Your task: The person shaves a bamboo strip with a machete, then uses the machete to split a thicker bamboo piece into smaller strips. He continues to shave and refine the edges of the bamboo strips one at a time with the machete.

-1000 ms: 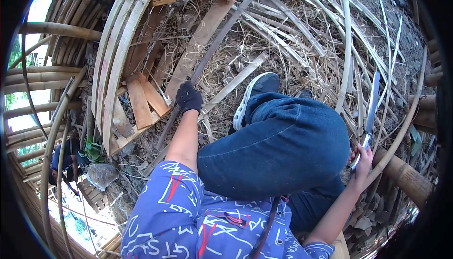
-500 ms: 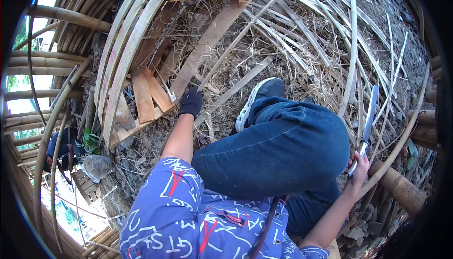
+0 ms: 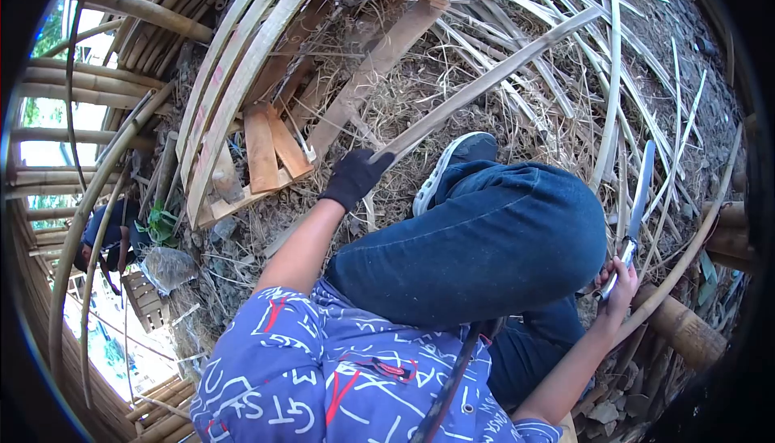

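Note:
My left hand (image 3: 358,178), in a dark glove, is closed on the near end of a long, flat bamboo strip (image 3: 496,76). The strip slants up and right over the littered ground, its broad face showing. Bare and close beside my bent knee, my right hand (image 3: 620,286) grips the handle of a long knife (image 3: 642,193). Its blade points upward, away from me and apart from the strip.
A slatted wooden crate (image 3: 250,80) lies tipped at the upper left, loose boards inside. Many split strips (image 3: 613,80) and shavings cover the ground. A thick bamboo pole (image 3: 682,326) lies at right. Another person (image 3: 109,233) is beyond the bamboo railing at left.
My left hand has shifted slightly right, and the bamboo strip has swung rightward, turning its broad face into view. The knife stays nearly where it was in my right hand.

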### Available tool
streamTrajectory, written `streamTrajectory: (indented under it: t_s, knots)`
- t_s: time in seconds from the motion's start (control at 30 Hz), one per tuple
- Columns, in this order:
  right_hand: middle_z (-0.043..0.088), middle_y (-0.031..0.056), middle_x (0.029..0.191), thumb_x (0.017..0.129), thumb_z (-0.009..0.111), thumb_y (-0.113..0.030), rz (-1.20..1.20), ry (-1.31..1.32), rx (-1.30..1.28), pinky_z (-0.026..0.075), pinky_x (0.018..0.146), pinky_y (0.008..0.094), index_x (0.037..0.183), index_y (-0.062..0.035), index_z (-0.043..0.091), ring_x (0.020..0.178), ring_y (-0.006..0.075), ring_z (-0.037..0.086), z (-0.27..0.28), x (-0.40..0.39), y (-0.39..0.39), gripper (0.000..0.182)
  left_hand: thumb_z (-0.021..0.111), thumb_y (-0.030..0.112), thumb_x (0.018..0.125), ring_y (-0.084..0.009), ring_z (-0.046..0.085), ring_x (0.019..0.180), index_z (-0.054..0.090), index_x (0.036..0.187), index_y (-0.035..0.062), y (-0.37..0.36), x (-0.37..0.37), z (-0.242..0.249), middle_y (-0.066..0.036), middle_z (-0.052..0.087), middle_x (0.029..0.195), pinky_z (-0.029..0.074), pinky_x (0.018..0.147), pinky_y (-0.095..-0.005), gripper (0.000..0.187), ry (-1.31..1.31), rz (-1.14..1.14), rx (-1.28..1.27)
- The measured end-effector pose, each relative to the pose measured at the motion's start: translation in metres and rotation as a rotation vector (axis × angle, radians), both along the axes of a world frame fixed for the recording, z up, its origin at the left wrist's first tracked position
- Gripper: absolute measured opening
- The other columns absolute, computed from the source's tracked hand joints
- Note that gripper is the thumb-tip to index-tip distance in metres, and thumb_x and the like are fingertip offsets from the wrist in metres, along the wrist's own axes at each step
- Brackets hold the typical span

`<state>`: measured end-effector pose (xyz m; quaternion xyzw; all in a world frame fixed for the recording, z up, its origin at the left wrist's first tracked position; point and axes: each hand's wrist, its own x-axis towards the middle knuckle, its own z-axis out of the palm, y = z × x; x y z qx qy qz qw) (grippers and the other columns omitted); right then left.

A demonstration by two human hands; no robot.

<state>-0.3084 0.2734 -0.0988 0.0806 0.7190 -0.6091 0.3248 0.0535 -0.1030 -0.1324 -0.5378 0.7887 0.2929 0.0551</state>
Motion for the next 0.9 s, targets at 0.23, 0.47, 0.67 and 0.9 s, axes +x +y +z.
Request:
streamTrajectory:
  t_s: [0.23, 0.47, 0.67, 0.9]
  knots:
    - [0.051, 0.0009, 0.062, 0.087, 0.059, -0.015, -0.038, 0.088, 0.016, 0.041, 0.038, 0.0232, 0.091, -0.0054, 0.052, 0.044, 0.0094, 0.049, 0.013, 0.004, -0.007, 0.012, 0.063, 0.047, 0.081, -0.0296, 0.062, 0.068, 0.063, 0.087, -0.0015, 0.016, -0.064, 0.083, -0.018, 0.063, 0.073, 0.047, 0.064, -0.0395, 0.049, 0.229, -0.03, 0.06]
    - [0.052, 0.0012, 0.06, 0.093, 0.056, -0.03, -0.167, 0.093, -0.049, 0.041, 0.036, 0.0227, 0.09, -0.0079, 0.052, 0.042, 0.0086, 0.049, 0.02, 0.004, -0.017, 0.022, 0.068, 0.03, 0.083, -0.0114, 0.054, 0.05, 0.059, 0.088, -0.0003, 0.027, -0.095, 0.161, -0.006, 0.055, 0.058, 0.043, 0.046, -0.0278, 0.032, 0.325, -0.003, 0.333]
    - [0.053, 0.0018, 0.063, 0.092, 0.057, -0.024, -0.207, 0.179, -0.141, 0.042, 0.036, 0.0224, 0.089, -0.006, 0.052, 0.044, 0.0077, 0.05, 0.028, 0.003, -0.015, 0.019, 0.063, 0.022, 0.087, -0.0087, 0.052, 0.048, 0.057, 0.088, 0.0009, 0.035, -0.119, 0.22, -0.003, 0.055, 0.059, 0.042, 0.044, -0.0246, 0.022, 0.406, -0.109, 0.481]
    - [0.053, 0.0021, 0.066, 0.092, 0.058, -0.02, -0.282, 0.25, -0.221, 0.043, 0.038, 0.0211, 0.09, -0.0042, 0.053, 0.045, 0.0069, 0.049, 0.043, 0.007, -0.016, 0.017, 0.062, 0.025, 0.087, -0.0068, 0.053, 0.056, 0.058, 0.102, 0.0035, 0.057, -0.135, 0.255, -0.001, 0.056, 0.069, 0.043, 0.051, -0.0238, 0.026, 0.323, -0.242, 0.692]
